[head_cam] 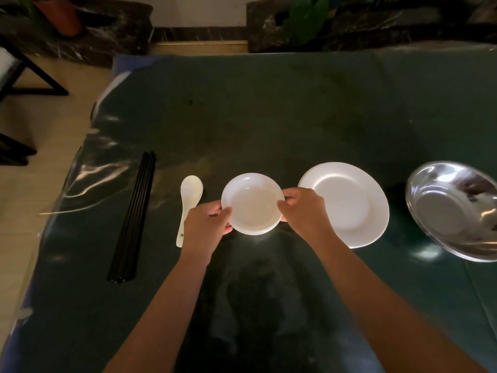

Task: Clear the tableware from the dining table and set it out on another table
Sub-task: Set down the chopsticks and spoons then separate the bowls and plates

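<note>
Gripping small white dish in both hands, joining chopsticks, spoon, plate, steel bowl on counter.

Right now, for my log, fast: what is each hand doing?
Left hand: closed on the left rim of the small white dish.
Right hand: closed on the same dish's right rim.
</note>
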A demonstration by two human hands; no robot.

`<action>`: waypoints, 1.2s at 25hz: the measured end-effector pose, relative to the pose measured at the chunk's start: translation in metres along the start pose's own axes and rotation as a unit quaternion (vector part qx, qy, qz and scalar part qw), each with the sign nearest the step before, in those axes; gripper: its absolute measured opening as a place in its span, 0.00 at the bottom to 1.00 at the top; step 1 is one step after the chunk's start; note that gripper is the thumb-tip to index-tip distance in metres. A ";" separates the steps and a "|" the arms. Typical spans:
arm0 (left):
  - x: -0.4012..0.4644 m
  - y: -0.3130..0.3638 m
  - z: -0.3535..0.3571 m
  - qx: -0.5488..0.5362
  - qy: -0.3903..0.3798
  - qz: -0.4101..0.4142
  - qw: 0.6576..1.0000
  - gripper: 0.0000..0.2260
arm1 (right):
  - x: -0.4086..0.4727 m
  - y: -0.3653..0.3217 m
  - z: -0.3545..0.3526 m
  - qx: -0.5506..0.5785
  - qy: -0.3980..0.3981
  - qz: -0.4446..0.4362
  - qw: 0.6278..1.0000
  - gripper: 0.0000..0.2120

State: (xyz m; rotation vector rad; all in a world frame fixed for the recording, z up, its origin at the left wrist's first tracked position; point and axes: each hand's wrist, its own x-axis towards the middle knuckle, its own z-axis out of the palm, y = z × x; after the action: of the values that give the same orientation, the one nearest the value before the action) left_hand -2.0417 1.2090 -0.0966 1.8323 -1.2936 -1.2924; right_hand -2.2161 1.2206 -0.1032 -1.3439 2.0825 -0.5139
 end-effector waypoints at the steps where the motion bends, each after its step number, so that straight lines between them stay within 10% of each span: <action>1: 0.001 0.000 -0.002 -0.001 -0.009 0.004 1.000 0.08 | -0.001 -0.001 -0.001 -0.011 -0.009 0.001 1.000 0.11; 7: -0.018 -0.038 -0.061 0.196 0.120 0.243 0.943 0.20 | 0.008 -0.035 -0.027 -0.043 0.135 -0.073 0.987 0.16; 11: -0.017 -0.080 -0.086 0.355 0.057 0.334 0.872 0.25 | 0.051 -0.109 0.002 -0.104 -0.043 -0.247 0.962 0.19; 16: 0.001 -0.095 -0.077 0.307 0.021 0.337 0.890 0.19 | 0.079 -0.145 0.061 -0.186 -0.221 -0.248 0.925 0.19; 25: 0.011 -0.095 -0.074 0.277 0.024 0.366 0.888 0.20 | 0.090 -0.141 0.083 -0.190 -0.192 -0.240 0.932 0.12; 30: 0.013 -0.116 -0.141 0.331 0.048 0.497 0.801 0.21 | 0.101 -0.162 0.083 -0.125 -0.093 -0.233 0.960 0.16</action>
State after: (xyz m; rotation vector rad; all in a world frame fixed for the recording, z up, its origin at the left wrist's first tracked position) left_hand -1.8661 1.2294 -0.1435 1.1387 -2.3612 -0.1555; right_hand -2.0820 1.0616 -0.0939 -1.9704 1.7173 -0.3014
